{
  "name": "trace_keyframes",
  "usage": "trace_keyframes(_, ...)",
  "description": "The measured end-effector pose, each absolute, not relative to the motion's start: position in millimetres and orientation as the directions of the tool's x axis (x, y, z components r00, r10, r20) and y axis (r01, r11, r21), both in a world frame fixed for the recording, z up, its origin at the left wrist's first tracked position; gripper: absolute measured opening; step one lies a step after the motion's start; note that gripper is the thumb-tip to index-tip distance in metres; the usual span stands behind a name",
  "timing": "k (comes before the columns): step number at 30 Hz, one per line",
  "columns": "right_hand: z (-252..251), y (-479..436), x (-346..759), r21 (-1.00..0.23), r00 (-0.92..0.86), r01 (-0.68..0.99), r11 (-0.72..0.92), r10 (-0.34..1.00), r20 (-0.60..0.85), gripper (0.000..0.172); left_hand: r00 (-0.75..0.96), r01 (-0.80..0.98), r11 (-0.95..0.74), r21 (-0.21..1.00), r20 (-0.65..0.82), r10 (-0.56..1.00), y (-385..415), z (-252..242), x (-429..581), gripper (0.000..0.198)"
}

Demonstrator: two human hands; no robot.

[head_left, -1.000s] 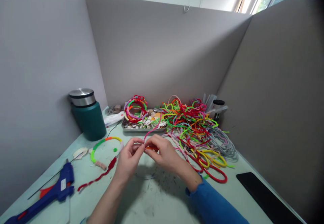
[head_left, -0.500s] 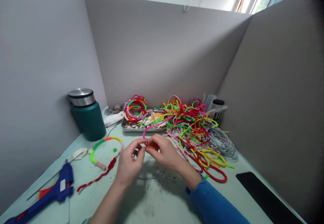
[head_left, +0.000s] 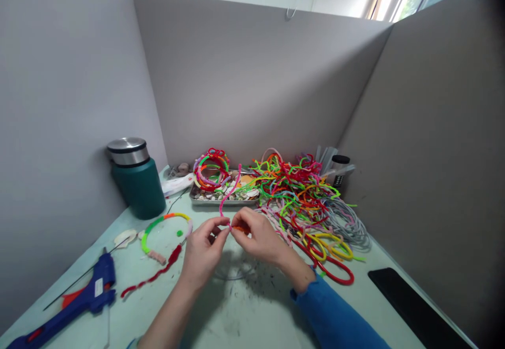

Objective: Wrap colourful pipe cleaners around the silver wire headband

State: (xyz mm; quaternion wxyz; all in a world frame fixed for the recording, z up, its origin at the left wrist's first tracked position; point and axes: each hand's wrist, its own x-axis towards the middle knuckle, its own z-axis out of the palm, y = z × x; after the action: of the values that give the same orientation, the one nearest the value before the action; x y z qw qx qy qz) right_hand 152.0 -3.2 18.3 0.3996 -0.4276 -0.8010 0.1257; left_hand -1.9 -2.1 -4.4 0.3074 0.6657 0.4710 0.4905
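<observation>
My left hand [head_left: 205,251] is closed in a pinch on a pink pipe cleaner [head_left: 229,196], whose free end rises above my fingers and bends to the right. Fingertip to fingertip with it, my right hand [head_left: 256,236] is closed on an orange, pipe-cleaner-wrapped part [head_left: 241,229] of a ring. Below both hands a thin grey wire curve [head_left: 232,277] shows, apparently the bare part of that ring. My fingers hide where pink and orange meet.
At left lie a multicoloured ring [head_left: 148,228], a red twisted pipe cleaner [head_left: 153,277] and a blue glue gun [head_left: 92,291], near a green bottle [head_left: 138,186]. Behind the hands sit a metal tray [head_left: 224,202] of shells or pebbles and a pipe-cleaner heap [head_left: 295,186]. A black strip [head_left: 410,301] lies right.
The pink pipe cleaner's free end has swung left and now stands more upright. Both hands have shifted very slightly right, still pinching close together.
</observation>
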Motion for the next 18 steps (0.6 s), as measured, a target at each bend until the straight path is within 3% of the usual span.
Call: trace_keyframes(18, 8.2, 0.1, 149.1, -0.485, -0.287, 0.631, 0.605, 0.763, 0.579, 0.007, 0.134, 0.418, -0.472, 0.777, 0.461, 0.877, -0.9, -6.1, -0.9, 0.020)
